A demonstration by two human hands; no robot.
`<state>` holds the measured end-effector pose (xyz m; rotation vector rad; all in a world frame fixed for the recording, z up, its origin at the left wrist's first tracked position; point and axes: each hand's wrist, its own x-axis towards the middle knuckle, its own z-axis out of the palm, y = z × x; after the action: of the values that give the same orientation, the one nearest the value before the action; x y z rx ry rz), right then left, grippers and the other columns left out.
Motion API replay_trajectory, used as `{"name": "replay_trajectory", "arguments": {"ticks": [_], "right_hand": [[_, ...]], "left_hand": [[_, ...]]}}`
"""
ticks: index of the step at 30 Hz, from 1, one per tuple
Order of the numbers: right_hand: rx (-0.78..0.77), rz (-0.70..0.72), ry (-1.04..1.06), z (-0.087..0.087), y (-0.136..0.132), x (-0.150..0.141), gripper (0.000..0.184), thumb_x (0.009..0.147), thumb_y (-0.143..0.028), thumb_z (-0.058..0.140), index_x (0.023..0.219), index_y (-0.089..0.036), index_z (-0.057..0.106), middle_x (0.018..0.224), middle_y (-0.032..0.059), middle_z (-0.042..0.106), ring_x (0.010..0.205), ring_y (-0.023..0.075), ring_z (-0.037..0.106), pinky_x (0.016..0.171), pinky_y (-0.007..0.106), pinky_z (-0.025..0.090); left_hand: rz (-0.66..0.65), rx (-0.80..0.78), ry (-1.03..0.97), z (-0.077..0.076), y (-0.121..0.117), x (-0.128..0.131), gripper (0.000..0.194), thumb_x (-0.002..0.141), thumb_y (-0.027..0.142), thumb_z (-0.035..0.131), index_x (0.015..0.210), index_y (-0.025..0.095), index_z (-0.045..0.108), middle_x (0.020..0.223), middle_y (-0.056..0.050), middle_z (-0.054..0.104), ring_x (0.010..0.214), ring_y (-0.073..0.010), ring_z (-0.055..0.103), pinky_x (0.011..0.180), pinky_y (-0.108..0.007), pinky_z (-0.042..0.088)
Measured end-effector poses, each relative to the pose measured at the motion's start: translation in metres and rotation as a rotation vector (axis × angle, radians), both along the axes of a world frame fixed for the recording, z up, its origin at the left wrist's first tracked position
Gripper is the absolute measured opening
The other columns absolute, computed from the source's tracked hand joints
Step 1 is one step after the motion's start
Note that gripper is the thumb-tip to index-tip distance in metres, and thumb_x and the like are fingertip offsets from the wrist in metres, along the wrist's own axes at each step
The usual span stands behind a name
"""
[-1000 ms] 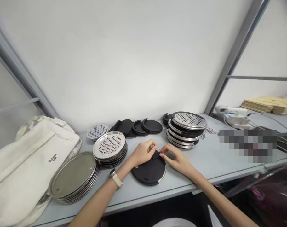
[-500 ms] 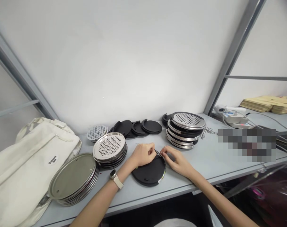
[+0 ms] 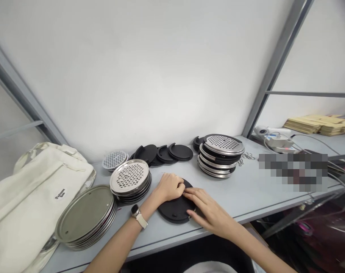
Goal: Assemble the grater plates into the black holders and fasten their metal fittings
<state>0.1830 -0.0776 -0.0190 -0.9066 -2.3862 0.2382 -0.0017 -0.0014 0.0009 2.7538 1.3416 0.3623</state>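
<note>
Faced a white wall (image 3: 149, 76) behind a grey table (image 3: 260, 178), with a cream bag (image 3: 47, 189) at left beside stacked plates (image 3: 85, 214). Had a black disc (image 3: 170, 209) near the front edge, beneath both hands. Curled the left hand (image 3: 170, 187) over its far side, unable to tell whether gripping anything. Laid the right hand (image 3: 209, 210), fingers parted, on its right rim. Had it flat and round, alike along every axis, with a small bump (image 3: 174, 215) toward the front.

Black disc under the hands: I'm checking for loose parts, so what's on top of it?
The left hand and right hand lie over the black disc; a small dark bump shows near its front edge. Anything beneath the hands is covered.
</note>
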Motion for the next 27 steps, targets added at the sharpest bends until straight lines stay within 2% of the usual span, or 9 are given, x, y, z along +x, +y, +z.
{"name": "replay_trajectory", "arguments": {"ticks": [4,6,10,14,17,19,21,27], "right_hand": [[0.021,0.05,-0.105,0.001,-0.001,-0.002,0.072,0.082,-0.054,0.057,0.138,-0.013,0.037,0.135,0.0171,0.046,0.128,0.0279,0.039,0.106,0.045,0.037],[0.04,0.048,-0.126,-0.001,0.001,-0.003,0.081,0.077,-0.059,0.06,0.138,-0.011,0.037,0.135,0.0189,0.047,0.129,0.0293,0.039,0.106,0.046,0.037],[0.107,0.019,-0.13,-0.007,0.007,-0.005,0.079,0.077,-0.056,0.062,0.136,-0.008,0.042,0.133,0.0202,0.05,0.126,0.0294,0.045,0.105,0.047,0.039],[0.203,0.024,-0.132,-0.013,0.011,-0.007,0.079,0.075,-0.057,0.062,0.135,-0.007,0.046,0.13,0.0209,0.054,0.121,0.0313,0.05,0.102,0.047,0.043],[0.262,0.02,-0.128,-0.017,0.015,-0.006,0.078,0.075,-0.056,0.063,0.134,-0.007,0.048,0.129,0.0213,0.055,0.12,0.0326,0.052,0.1,0.049,0.045],[0.29,0.011,-0.125,-0.019,0.017,-0.004,0.076,0.075,-0.053,0.064,0.134,-0.007,0.048,0.129,0.0212,0.054,0.12,0.0326,0.052,0.099,0.049,0.046],[0.311,0.002,-0.129,-0.021,0.019,-0.001,0.075,0.076,-0.051,0.065,0.134,-0.007,0.048,0.13,0.021,0.054,0.12,0.0325,0.052,0.099,0.048,0.047],[0.313,-0.009,-0.143,-0.014,0.021,0.006,0.072,0.079,-0.051,0.061,0.134,-0.007,0.046,0.13,0.02,0.054,0.121,0.0307,0.051,0.098,0.047,0.047]], "left_hand": [[0.019,-0.005,-0.015,-0.001,0.0,0.0,0.026,0.08,0.023,0.045,0.064,0.017,0.065,0.065,-0.006,0.066,0.059,-0.0177,0.056,0.057,-0.028,0.029],[0.025,-0.005,-0.055,-0.001,0.0,0.001,0.025,0.082,0.024,0.044,0.066,0.018,0.063,0.065,-0.004,0.065,0.06,-0.0169,0.055,0.057,-0.027,0.03],[0.109,0.044,-0.199,0.002,0.002,0.001,0.019,0.084,0.021,0.042,0.079,0.019,0.06,0.073,-0.002,0.063,0.067,-0.0162,0.055,0.061,-0.026,0.034],[0.109,0.086,-0.345,0.006,0.008,-0.005,0.019,0.084,0.017,0.041,0.093,0.02,0.058,0.088,-0.003,0.063,0.087,-0.0181,0.055,0.079,-0.028,0.039],[0.048,-0.029,-0.414,0.006,0.015,-0.013,0.026,0.089,0.02,0.037,0.102,0.021,0.06,0.104,-0.003,0.064,0.1,-0.0183,0.055,0.092,-0.031,0.037],[-0.048,-0.199,-0.462,0.003,0.02,-0.018,0.033,0.093,0.023,0.03,0.108,0.021,0.06,0.11,-0.002,0.064,0.102,-0.0162,0.056,0.093,-0.029,0.038],[-0.122,-0.289,-0.487,0.001,0.023,-0.021,0.036,0.095,0.027,0.029,0.104,0.02,0.063,0.11,-0.002,0.065,0.101,-0.0155,0.057,0.094,-0.027,0.038],[-0.116,-0.371,-0.583,-0.005,0.028,-0.019,0.036,0.093,0.034,0.036,0.101,0.016,0.067,0.108,-0.004,0.067,0.1,-0.0171,0.058,0.096,-0.029,0.039]]}}
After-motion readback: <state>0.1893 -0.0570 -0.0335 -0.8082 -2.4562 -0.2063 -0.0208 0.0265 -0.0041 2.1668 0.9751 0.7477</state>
